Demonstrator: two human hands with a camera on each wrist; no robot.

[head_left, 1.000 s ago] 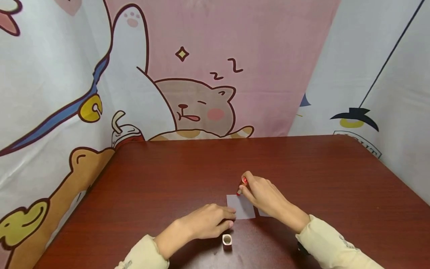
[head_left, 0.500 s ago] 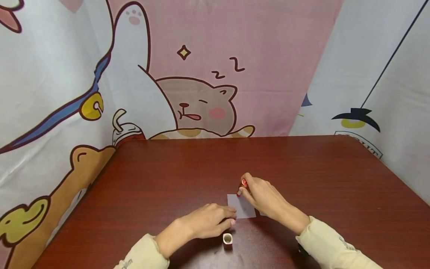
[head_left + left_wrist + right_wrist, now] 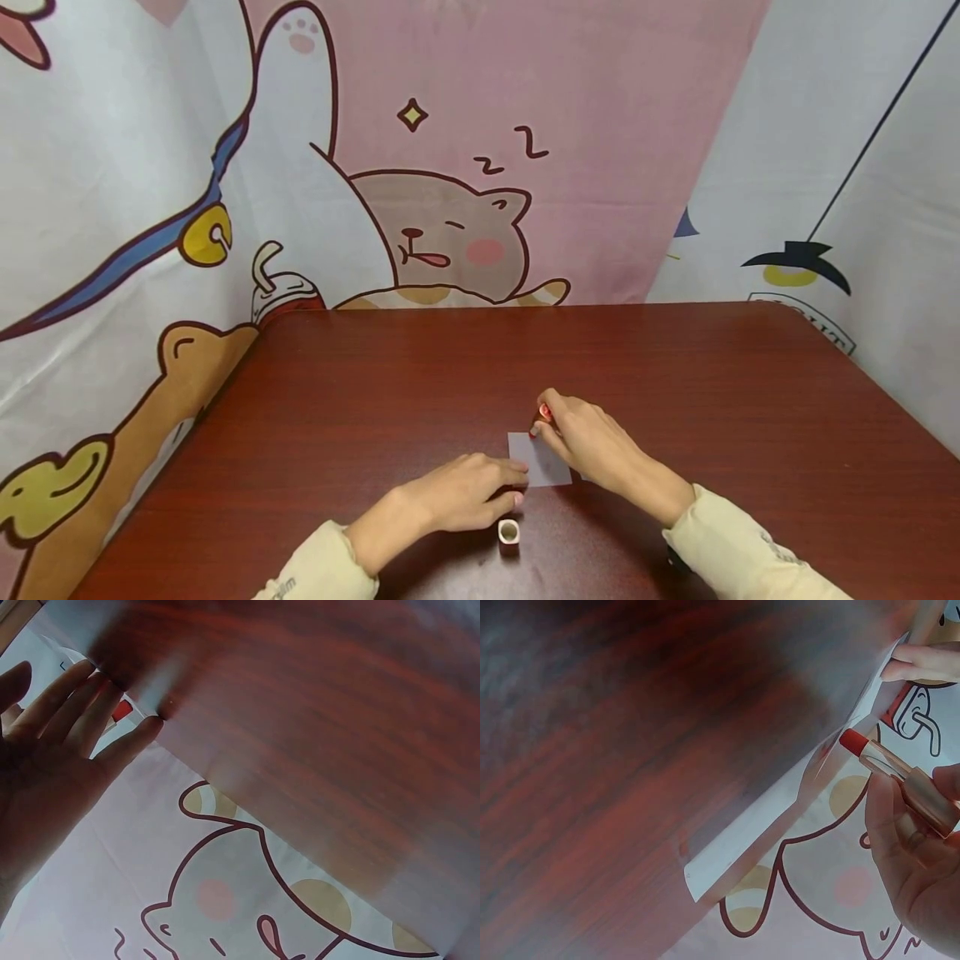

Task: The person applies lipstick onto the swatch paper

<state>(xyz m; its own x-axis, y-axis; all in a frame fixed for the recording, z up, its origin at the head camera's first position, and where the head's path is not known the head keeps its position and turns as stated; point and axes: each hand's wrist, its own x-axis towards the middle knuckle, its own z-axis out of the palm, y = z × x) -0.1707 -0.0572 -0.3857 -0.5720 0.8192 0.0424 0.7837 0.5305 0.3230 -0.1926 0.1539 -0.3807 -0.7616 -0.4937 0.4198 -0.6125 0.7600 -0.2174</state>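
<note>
My right hand [image 3: 596, 442] pinches a lipstick [image 3: 904, 784] in a shiny gold tube, its red tip slanting down. In the head view that tip is right at the far edge of a small pale square of paper [image 3: 546, 468]. The left hand [image 3: 468, 493] rests palm down, its extended fingertips on the paper's left edge. Seen from the left wrist, the fingers of this hand [image 3: 64, 750] are fairly straight, with the red lipstick tip [image 3: 122, 710] showing beyond them. Just below the left fingertips the lipstick cap [image 3: 508, 535] stands upright, its opening facing up.
A second white sheet [image 3: 739, 851] lies on the table beside the first, mostly hidden under my right hand in the head view. The reddish-brown tabletop [image 3: 360, 375] reaches back to a cartoon-printed curtain [image 3: 600, 150]. Something dark shows under the right sleeve [image 3: 738, 542].
The lipstick in my right hand has shifted very slightly down at the paper's far edge, its tube tilting a little. The left hand and the cap hold their places.
</note>
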